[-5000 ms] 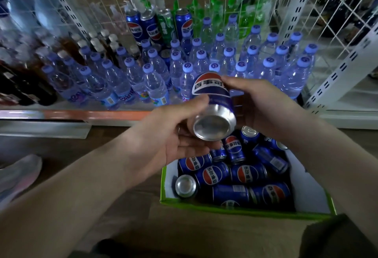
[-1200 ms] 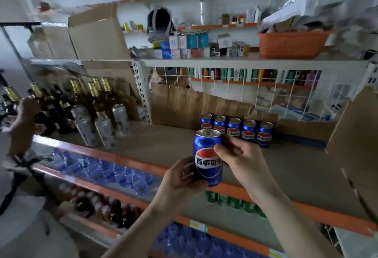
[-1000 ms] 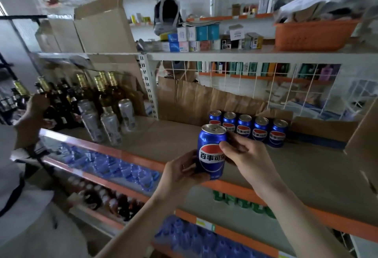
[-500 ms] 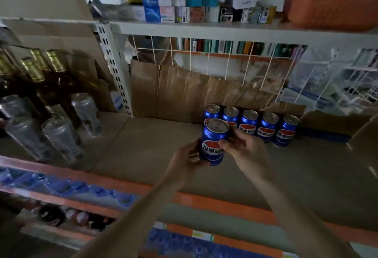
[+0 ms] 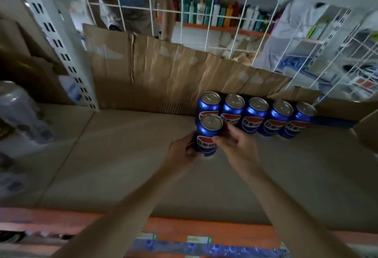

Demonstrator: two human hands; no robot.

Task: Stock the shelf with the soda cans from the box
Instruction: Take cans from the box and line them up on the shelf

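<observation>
Gripping upright blue soda can [image 5: 209, 135], silver top: left hand [image 5: 182, 153], right hand [image 5: 235, 145] both curled round it.

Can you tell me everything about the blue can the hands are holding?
The shiny blue metal soda can has a silver top and a red, white and blue round logo with white writing. It stands upright, just in front of the leftmost can of the back row of five blue cans. The left hand and right hand grip its sides.

Both hands, left hand [image 5: 182, 151] and right hand [image 5: 235, 145], grip an upright soda can [image 5: 208, 135].
</observation>
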